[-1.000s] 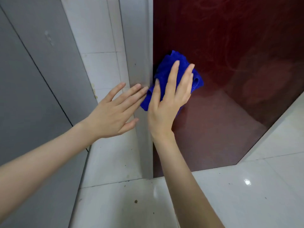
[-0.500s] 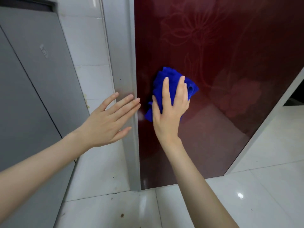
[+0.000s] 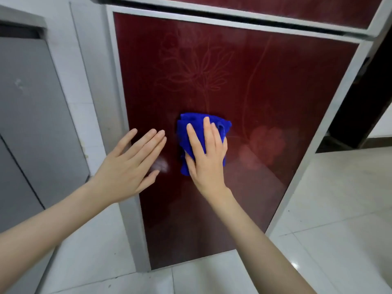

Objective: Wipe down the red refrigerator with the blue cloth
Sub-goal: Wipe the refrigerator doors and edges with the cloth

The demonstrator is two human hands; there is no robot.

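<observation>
The red refrigerator (image 3: 265, 98) fills the middle of the view, its glossy dark-red lower door framed in grey and marked with a faint flower outline. A bunched blue cloth (image 3: 192, 128) lies flat against the door's lower middle. My right hand (image 3: 206, 155) presses it there with straight, spread fingers. My left hand (image 3: 131, 164) is held flat with straight fingers at the door's left part, just left of the cloth; whether it touches the door I cannot tell.
A grey cabinet (image 3: 31, 124) stands at the left, with a white tiled wall strip (image 3: 70, 85) between it and the refrigerator. White glossy floor tiles (image 3: 328, 230) spread below and to the right. A dark opening (image 3: 364, 102) lies at the far right.
My right hand has slid the cloth from the door's left edge toward its middle. My left hand followed onto the red panel. The view has swung up and right, showing the whole lower door.
</observation>
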